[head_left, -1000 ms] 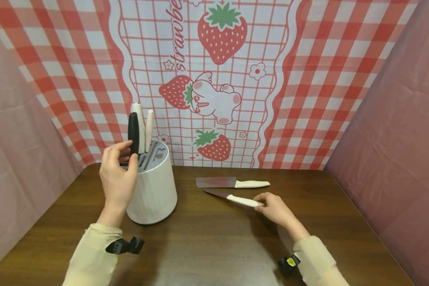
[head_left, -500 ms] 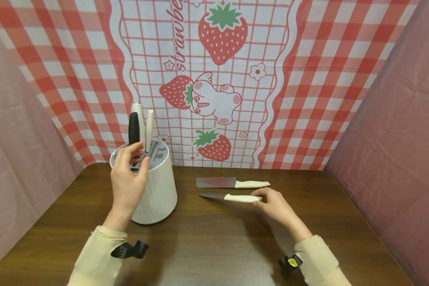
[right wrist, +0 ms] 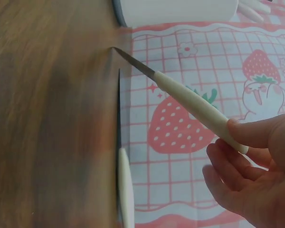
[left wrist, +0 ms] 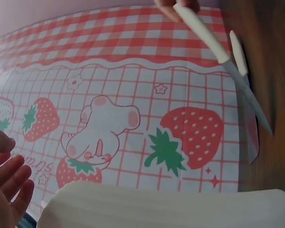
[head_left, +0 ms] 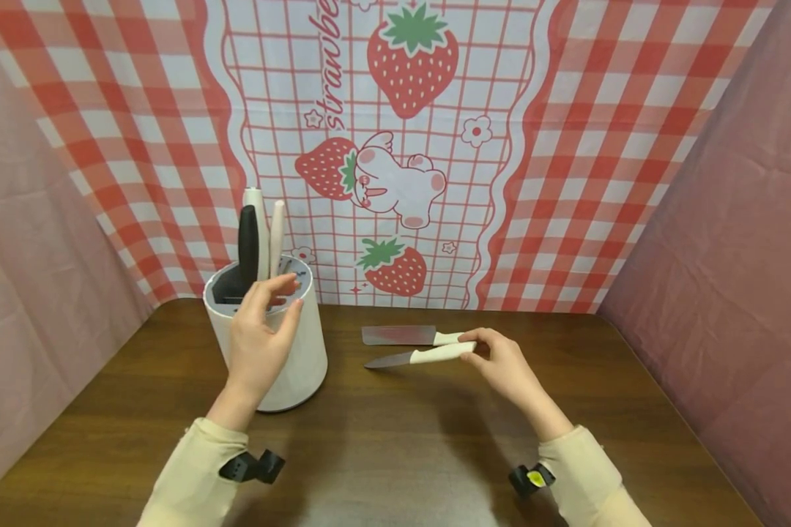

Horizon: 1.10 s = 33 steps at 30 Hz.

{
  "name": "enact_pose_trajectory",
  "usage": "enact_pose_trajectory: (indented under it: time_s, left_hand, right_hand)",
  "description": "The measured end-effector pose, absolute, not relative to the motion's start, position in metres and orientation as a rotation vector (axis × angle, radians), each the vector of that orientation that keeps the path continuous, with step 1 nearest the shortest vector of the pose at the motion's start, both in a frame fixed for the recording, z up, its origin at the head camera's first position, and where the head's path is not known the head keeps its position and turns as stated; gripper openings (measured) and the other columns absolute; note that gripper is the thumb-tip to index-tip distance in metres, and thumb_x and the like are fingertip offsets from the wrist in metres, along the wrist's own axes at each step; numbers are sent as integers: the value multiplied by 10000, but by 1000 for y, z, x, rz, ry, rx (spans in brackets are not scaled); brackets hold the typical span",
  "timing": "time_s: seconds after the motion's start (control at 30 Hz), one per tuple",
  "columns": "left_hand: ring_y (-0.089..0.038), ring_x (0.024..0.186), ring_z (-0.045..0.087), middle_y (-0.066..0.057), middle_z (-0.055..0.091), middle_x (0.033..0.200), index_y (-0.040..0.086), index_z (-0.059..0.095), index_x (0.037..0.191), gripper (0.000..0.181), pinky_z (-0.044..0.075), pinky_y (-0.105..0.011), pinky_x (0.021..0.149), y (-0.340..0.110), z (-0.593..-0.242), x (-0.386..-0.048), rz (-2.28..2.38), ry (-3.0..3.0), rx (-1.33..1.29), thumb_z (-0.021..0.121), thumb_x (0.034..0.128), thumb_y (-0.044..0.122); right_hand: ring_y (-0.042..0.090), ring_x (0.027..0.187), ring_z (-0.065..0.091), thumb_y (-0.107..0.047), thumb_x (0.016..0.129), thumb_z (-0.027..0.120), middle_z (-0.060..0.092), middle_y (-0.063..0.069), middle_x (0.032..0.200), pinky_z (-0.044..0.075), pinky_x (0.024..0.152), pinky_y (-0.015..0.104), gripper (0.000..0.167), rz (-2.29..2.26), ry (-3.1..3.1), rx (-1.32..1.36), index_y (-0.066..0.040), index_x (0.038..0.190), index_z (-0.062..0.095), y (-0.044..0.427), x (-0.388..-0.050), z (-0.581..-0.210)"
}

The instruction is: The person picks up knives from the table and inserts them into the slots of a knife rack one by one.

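Observation:
The right hand [head_left: 504, 366] pinches the handle end of a small white-handled knife [head_left: 443, 353], its blade pointing left and its handle end raised. In the right wrist view the thumb and fingers hold that knife [right wrist: 194, 104] by the butt. Behind it a broad-bladed knife [head_left: 398, 335] lies on the table, part of its handle hidden. The left hand [head_left: 260, 351], fingers apart and holding nothing, is in front of the white knife block [head_left: 303, 366]. A black handle [head_left: 247, 245] and two white handles [head_left: 276, 238] stand up from the block.
The brown wooden table [head_left: 382, 454] meets a red-and-white checked cloth [head_left: 580, 183] with strawberries at the back. Pink drapes [head_left: 718, 241] hang at both sides. Each forearm wears a black wrist camera [head_left: 532, 479].
The left hand has moved right across the front of the block, away from the black handle. The right hand has raised the small knife's handle end and shifted slightly left and back.

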<state>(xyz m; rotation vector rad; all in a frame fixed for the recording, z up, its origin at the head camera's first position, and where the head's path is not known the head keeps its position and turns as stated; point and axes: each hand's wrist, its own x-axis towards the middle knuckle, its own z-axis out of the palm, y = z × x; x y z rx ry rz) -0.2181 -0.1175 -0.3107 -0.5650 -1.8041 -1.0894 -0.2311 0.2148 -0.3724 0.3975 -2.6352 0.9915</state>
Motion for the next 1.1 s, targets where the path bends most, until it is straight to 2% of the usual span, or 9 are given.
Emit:
enact_pose_trajectory:
  time_s: [0.13,0.43,0.63,0.9,1.1]
  left_hand:
    - [-206,896,583,-114,641,971,12,621,1075,306,473,-272,756,-113,-311,-217,-1110,-1819,-608,658,776,-41]
    - [-176,918,584,-93,638,975,24,613,1083,302,483,-265,769,-106,-317,-219,-1087,-1932,-648,671,786,7]
    - [-176,886,584,-81,636,973,42,613,1075,299,487,-293,763,-98,-323,-217,-1060,-1981,-668,683,784,43]
    - [-162,866,580,-66,638,978,63,614,1070,295,485,-309,743,-87,-329,-216,-1091,-2030,-699,687,785,52]
    - [-171,849,594,-64,632,983,64,617,1065,294,495,-309,738,-77,-332,-214,-1128,-2078,-704,695,781,63]
  right_hand:
    - [181,813,595,-112,785,698,642,78,948,479,662,268,238,999,-2614,413,-64,1014,654,211,-230,-366]
    - [183,819,615,-133,809,676,649,109,967,486,608,215,261,1132,-2587,374,-45,1052,638,202,-228,-351]
    - [200,899,605,-157,838,649,653,115,1006,507,662,219,277,1205,-2552,379,-38,1086,622,197,-229,-343]
    - [206,957,600,-161,846,638,637,94,1016,507,767,358,266,1256,-2483,454,-35,1079,614,190,-227,-335]
    - [178,963,600,-162,854,627,604,86,1095,508,774,286,258,1296,-2468,494,-53,1087,604,182,-226,-328]
